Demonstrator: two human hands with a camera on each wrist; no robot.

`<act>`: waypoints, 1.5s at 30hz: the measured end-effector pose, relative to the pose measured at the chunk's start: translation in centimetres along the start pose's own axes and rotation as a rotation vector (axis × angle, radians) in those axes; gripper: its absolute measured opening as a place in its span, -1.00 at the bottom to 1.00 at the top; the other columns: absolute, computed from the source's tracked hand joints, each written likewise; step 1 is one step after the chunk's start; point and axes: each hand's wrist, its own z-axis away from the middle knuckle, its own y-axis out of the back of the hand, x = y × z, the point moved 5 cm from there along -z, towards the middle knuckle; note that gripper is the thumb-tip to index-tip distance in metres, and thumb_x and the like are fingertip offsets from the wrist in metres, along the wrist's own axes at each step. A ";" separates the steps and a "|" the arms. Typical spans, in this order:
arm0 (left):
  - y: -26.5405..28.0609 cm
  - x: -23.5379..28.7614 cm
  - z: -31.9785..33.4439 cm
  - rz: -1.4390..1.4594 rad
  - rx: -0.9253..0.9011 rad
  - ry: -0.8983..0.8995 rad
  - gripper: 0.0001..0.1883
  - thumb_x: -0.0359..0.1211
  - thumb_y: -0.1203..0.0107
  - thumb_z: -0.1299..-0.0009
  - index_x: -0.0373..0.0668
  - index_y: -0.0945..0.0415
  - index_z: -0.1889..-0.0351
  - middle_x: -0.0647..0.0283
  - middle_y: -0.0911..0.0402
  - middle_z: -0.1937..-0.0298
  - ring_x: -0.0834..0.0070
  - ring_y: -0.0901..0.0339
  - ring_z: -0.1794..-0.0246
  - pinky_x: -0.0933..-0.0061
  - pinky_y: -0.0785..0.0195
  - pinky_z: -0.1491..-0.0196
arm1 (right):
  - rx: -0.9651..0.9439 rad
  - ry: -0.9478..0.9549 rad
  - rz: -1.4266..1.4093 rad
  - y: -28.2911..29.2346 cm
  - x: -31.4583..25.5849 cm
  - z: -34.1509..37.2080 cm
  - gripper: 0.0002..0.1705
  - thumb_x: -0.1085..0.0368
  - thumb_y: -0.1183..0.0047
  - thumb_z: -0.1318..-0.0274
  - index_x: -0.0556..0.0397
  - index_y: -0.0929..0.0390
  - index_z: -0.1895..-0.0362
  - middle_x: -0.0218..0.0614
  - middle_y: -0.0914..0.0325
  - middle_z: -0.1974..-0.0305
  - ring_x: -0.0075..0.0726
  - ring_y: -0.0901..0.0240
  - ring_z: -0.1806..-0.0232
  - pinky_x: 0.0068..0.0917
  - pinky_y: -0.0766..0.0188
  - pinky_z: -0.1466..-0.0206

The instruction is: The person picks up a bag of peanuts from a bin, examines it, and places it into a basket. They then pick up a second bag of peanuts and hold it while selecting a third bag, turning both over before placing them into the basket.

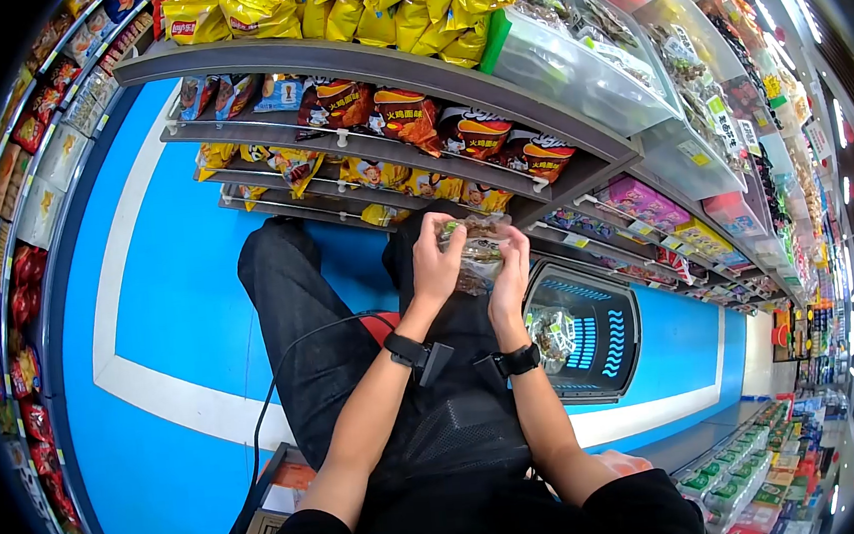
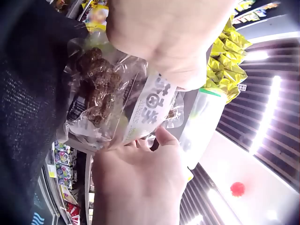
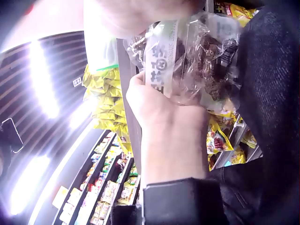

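Dark snack bags (image 1: 407, 116): "火鸡面味". Clear packet (image 2: 105, 86), white label (image 2: 149, 110): characters unclear.

A clear, crinkled plastic packet (image 1: 477, 250) of dark brown, lumpy pieces, with a pale lettered label (image 2: 151, 107) and a barcode (image 2: 76, 108), is held up between both hands (image 1: 434, 266) (image 1: 510, 278), left of the black basket (image 1: 610, 301).

Blue floor (image 1: 178, 287) with white bands (image 1: 197, 398), grey shelving (image 1: 330, 58)

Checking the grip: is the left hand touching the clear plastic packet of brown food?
Touching: the head view shows the left hand gripping the packet, its thumb over the plastic.
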 end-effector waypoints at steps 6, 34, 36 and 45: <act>0.5 0.7 0.4 -0.023 0.025 -0.026 -0.72 -0.22 -0.05 -0.45 -0.28 -0.37 0.28 0.13 -0.49 0.42 0.34 -0.49 0.37 0.35 -0.32 0.25 | 0.002 -0.040 -0.016 0.4 0.5 0.1 -0.71 0.14 0.20 -0.41 0.07 -0.48 0.13 -0.45 -0.47 0.18 -0.56 -0.34 0.09 -0.55 -0.24 -0.06; 0.3 1.7 0.1 -0.214 0.046 -0.186 -0.79 -0.24 -0.17 -0.33 -0.18 -0.45 0.30 0.22 -0.48 0.30 0.23 -0.45 0.26 0.28 -0.23 0.12 | -0.030 -0.044 -0.012 -0.6 -0.8 0.3 -0.60 0.08 0.24 -0.44 0.12 -0.54 0.19 -0.34 -0.54 0.12 -0.45 -0.38 0.04 -0.46 -0.23 -0.13; 0.3 1.0 -0.1 -0.180 0.015 -0.136 -0.79 -0.27 -0.17 -0.32 -0.19 -0.45 0.29 0.22 -0.49 0.30 0.25 -0.46 0.25 0.29 -0.25 0.12 | -0.025 -0.038 0.042 -0.6 -0.9 0.3 -0.61 0.10 0.24 -0.43 0.12 -0.53 0.20 -0.38 -0.53 0.15 -0.48 -0.36 0.05 -0.50 -0.20 -0.13; 0.7 -0.5 -0.2 -0.063 0.097 0.012 -0.84 -0.35 -0.11 -0.32 -0.28 -0.44 0.36 0.15 -0.55 0.42 0.27 -0.54 0.33 0.35 -0.38 0.19 | -0.078 -0.119 0.118 -1.3 -0.7 0.2 -0.64 0.12 0.20 -0.43 0.13 -0.50 0.25 -0.42 -0.51 0.22 -0.52 -0.34 0.09 -0.53 -0.17 -0.11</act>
